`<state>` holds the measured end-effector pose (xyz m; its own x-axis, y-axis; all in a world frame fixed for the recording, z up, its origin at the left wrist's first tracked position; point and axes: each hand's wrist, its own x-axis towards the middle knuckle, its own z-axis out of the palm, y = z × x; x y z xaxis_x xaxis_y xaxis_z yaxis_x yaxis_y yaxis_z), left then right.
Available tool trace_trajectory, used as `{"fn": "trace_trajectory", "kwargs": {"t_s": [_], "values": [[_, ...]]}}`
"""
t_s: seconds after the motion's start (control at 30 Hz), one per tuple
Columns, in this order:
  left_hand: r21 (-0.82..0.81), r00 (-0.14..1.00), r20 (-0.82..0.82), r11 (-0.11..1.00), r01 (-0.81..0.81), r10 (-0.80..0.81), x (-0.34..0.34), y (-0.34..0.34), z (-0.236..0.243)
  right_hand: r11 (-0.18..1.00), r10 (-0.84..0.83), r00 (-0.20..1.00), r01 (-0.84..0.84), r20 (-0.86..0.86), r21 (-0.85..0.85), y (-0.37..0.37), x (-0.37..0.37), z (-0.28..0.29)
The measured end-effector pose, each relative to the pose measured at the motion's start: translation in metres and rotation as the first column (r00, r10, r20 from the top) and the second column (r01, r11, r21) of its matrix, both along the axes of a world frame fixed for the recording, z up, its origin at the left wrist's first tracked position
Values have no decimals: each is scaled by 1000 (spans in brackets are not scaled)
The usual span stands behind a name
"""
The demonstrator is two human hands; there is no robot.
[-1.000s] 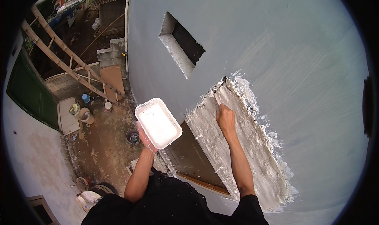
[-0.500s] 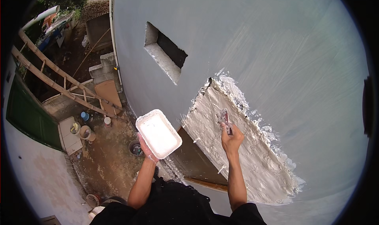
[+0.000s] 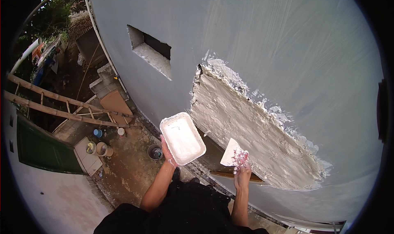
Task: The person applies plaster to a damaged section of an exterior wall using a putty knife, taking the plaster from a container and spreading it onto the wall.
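My left hand is wrapped around the side and underside of a rectangular white tub, smeared with white plaster and held out level. In my right hand is a putty knife with a wide blade coated white and a reddish, plaster-spotted handle. The blade points up and to the left, between the tub and the wall, touching neither. Beyond it spreads a rough patch of cream plaster on the grey wall, ragged and thick along its upper edge.
A square opening pierces the wall at upper left. Below the patch is a brown framed door or window. A bamboo ladder leans at left. Buckets and a dark pail stand on the stained ground. A green door is at far left.
My right hand has drawn the putty knife off the plaster patch, down toward me, and turned its blade to face up-left. The view has shifted; the tub remains in my left hand.
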<state>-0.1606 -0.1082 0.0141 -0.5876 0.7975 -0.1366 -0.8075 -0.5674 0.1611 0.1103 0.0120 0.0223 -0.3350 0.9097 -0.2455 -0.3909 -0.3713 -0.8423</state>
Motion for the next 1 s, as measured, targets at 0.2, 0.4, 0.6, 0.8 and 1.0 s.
{"fn": "trace_trajectory", "kwargs": {"t_s": [0.2, 0.4, 0.6, 0.8, 1.0], "values": [[-105, 989, -41, 985, 136, -141, 11, 4, -9, 982, 31, 987, -60, 161, 180, 1, 0, 59], [-169, 957, -155, 961, 218, -244, 25, 8, -20, 795, 35, 845, -347, 533, 497, -3, -47, 119], [-120, 958, -174, 970, 211, -230, 31, 9, -31, 447, -300, 650, -551, 698, 705, -12, -84, 117], [-12, 960, -144, 970, 242, -241, 26, 10, -70, 545, -207, 618, -570, 758, 615, -17, -87, 109], [56, 958, -124, 962, 267, -259, 26, 11, -54, 638, -8, 653, -579, 757, 507, -11, -78, 99]]}}
